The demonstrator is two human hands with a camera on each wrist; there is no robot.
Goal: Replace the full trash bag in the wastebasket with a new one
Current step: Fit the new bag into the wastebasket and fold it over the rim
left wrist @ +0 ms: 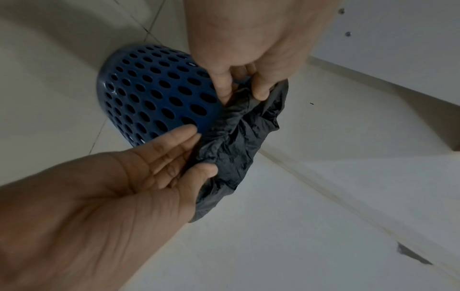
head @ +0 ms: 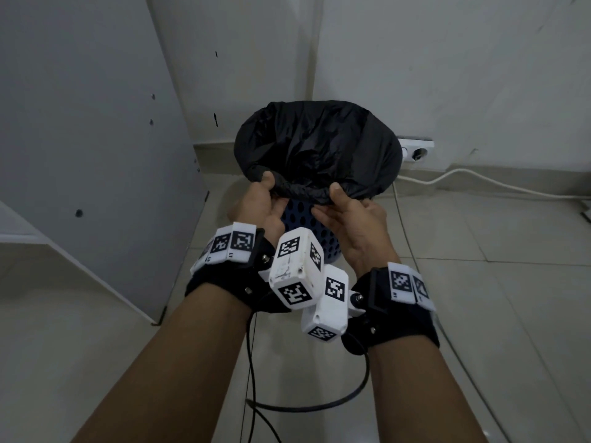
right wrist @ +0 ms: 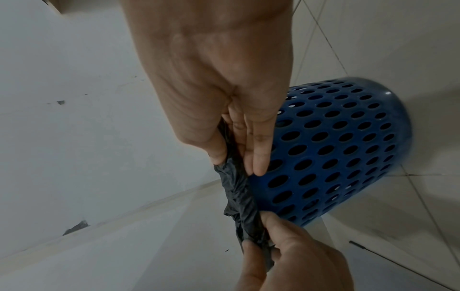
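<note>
A blue perforated wastebasket [head: 331, 251] [left wrist: 154, 94] [right wrist: 336, 147] stands on the tiled floor in a wall corner. It is lined with a black trash bag [head: 316, 145] [left wrist: 239, 141] [right wrist: 239, 196] folded over its rim. The bag's inside looks dark, and I cannot tell its contents. Both hands are at the near rim. My left hand [head: 273, 195] [left wrist: 242, 94] [right wrist: 263, 236] pinches the bunched bag edge between thumb and curled fingers. My right hand [head: 329, 203] [left wrist: 199, 151] [right wrist: 239, 165] pinches the same edge, thumb on top and straight fingers beneath, against the basket wall.
A grey cabinet panel [head: 96, 155] stands close on the left. On the wall behind the basket is a white socket strip [head: 415, 150], from which a white cable [head: 479, 183] runs right along the floor. A black cable [head: 319, 407] loops on the tiles beneath my wrists.
</note>
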